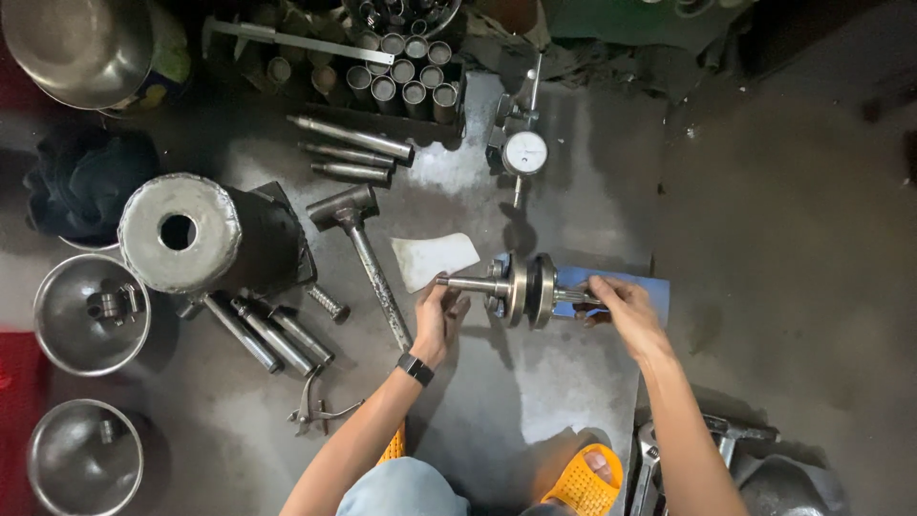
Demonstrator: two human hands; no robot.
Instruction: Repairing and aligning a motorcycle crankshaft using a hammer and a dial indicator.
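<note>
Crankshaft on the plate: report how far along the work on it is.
Done: crankshaft stands assembled, both webs together. In hand: left hand holds one shaft end, right hand the other, over the blue sheet. Untouched: hammer, dial gauge. What remains cannot be told.

Lying about are one hammer (355, 250), one dial gauge (524, 152), three steel bowls (91, 313), one crankshaft (521, 288), two orange sandals (583, 481).

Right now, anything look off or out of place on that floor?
Nothing looks damaged or spilled. Left hand and right hand hold the crankshaft level by its two shaft ends. The hammer, pliers and loose steel rods lie scattered on the floor, ordinary workshop clutter.
</note>
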